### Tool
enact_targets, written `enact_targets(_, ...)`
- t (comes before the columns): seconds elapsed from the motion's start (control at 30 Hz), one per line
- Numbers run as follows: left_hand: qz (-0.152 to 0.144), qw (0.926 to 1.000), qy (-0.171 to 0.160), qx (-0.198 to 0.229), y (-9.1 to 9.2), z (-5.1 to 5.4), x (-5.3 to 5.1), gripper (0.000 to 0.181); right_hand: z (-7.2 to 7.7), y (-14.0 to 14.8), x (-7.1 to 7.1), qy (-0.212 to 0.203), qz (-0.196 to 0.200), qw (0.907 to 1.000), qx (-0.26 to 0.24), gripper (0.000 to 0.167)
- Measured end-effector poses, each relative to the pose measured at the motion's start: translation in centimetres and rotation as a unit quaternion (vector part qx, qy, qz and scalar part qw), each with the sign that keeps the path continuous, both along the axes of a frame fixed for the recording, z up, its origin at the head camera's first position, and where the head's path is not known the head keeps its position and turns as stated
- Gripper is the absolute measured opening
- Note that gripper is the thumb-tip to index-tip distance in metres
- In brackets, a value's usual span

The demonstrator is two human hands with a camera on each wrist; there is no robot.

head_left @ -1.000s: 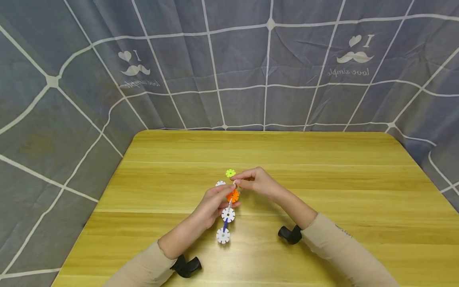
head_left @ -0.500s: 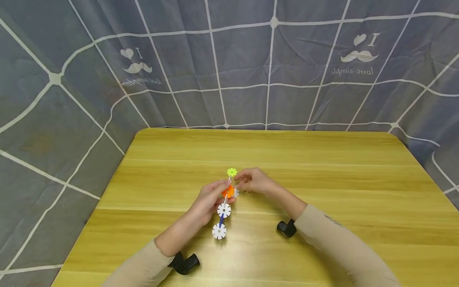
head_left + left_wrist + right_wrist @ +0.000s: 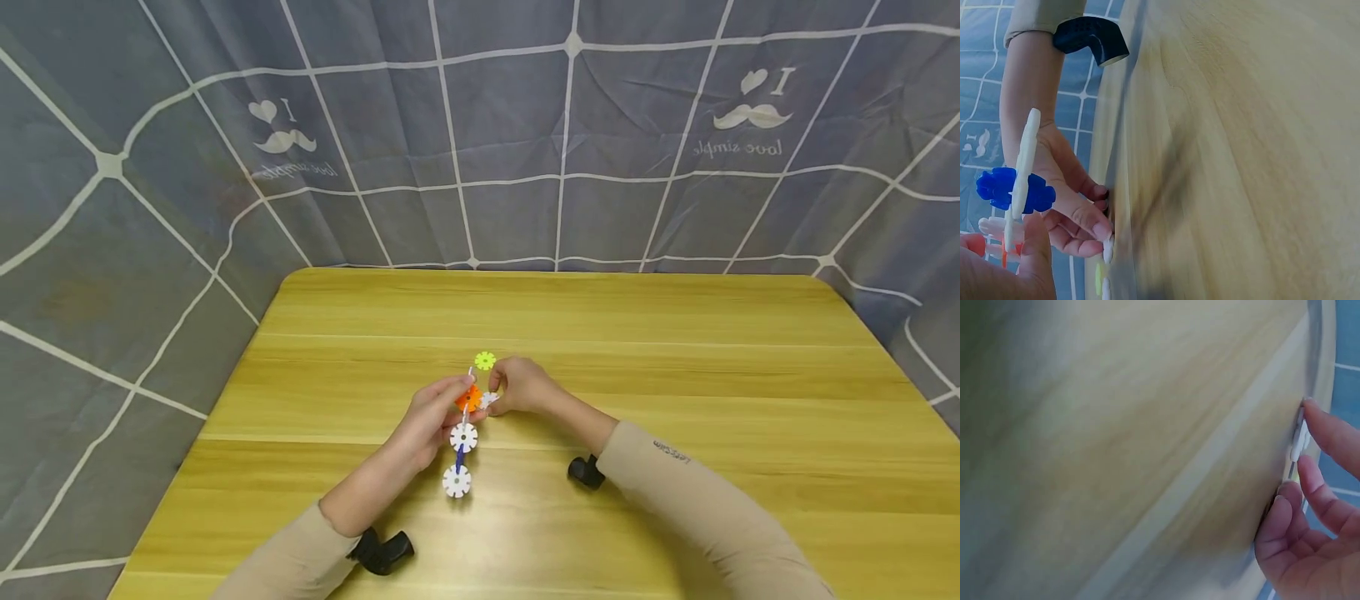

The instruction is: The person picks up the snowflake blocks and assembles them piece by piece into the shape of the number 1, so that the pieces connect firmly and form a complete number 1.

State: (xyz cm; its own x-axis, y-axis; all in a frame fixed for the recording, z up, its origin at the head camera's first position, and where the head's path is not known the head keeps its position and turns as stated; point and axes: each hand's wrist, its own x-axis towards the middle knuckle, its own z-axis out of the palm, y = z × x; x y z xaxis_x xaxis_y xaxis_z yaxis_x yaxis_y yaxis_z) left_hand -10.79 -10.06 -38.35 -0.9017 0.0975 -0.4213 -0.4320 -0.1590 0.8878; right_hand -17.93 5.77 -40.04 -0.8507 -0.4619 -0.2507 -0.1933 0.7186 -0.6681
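Single white disc (image 3: pixel 489 401) is pinched across opposite edges by right hand (image 3: pixel 527 386), thumb and fingertip curled round it; disc is seen at or just above table (image 3: pixel 675 350), lift can't be told. Just left of those tips, disc chain (image 3: pixel 463 429) is gripped at its orange disc (image 3: pixel 474 393) by left hand (image 3: pixel 437 410). Chain's long axis is pointed from left fingertips toward the body. Key relation: narrow sideways offset, right fingers to left fingers. Yellow-green disc (image 3: pixel 485 361) is unheld, just beyond right fingertips.
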Motion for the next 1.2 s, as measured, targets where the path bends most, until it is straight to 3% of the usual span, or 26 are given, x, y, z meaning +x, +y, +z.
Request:
enact_targets(0.17,0.002,1.0,-0.002,-0.002,0.1,-0.1,0.0,0.047,-0.1,0.4,0.1,-0.006,-0.007,0.9999,-0.013,0.031)
enact_targets(0.47,-0.009,0.9999,0.006,0.01,0.3,-0.2,0.2,0.047,-0.3,1.2,0.3,0.012,0.02,0.9979,-0.061,0.03)
enact_targets(0.6,-0.013,0.9999,0.001,0.002,0.4,-0.2,0.2,0.049,-0.4,1.6,0.1,-0.014,-0.007,0.9954,-0.094,0.023)
enact_targets(0.8,-0.013,0.9999,-0.004,-0.003,0.5,-0.4,0.2,0.047,0.5,2.1,-0.4,-0.058,-0.049,0.9838,-0.162,0.024)
enact_targets(1.2,-0.042,0.9985,0.027,0.024,0.7,-0.7,0.2,0.041,2.7,2.4,-0.6,-0.102,-0.021,0.9593,-0.263,0.027)
